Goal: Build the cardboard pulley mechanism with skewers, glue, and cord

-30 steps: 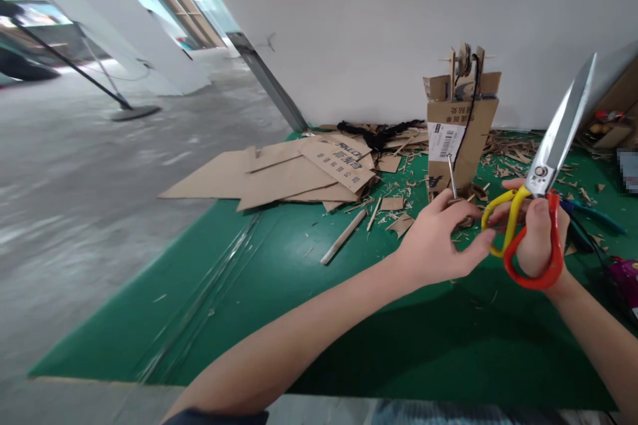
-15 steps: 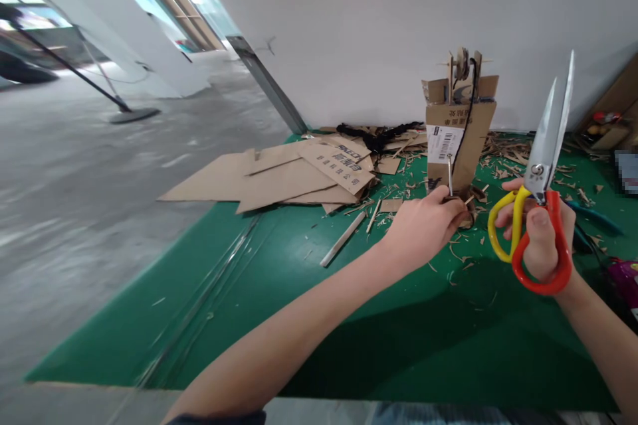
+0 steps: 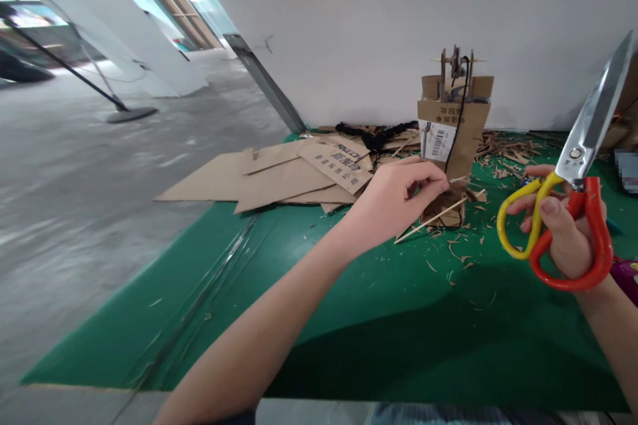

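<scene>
Near the upright cardboard structure [image 3: 466, 133], my left hand [image 3: 393, 196] is closed in a pinch. A thin metal-looking rod [image 3: 425, 138] rises behind its knuckles and seems held in it; its lower end is hidden. A pulley-like wheel [image 3: 455, 63] on a stick axle tops the structure, with a black cord [image 3: 457, 129] hanging down its front. A thin wooden stick [image 3: 431, 219] passes slantwise at the structure's base, below my left fingertips. My right hand [image 3: 573, 239] grips large scissors [image 3: 581, 146] by their red and yellow handles, blades pointing up and right.
Flat cardboard sheets [image 3: 284, 176] lie left of the structure, with a black tangle [image 3: 376, 136] behind them. Cardboard shreds [image 3: 508, 153] litter the green table [image 3: 239, 319]. A white panel [image 3: 349, 33] stands along the back edge.
My left hand has moved left and up from the structure's base, the metal rod moving with it. The wooden stick now shows below it. My right hand and scissors have shifted right.
</scene>
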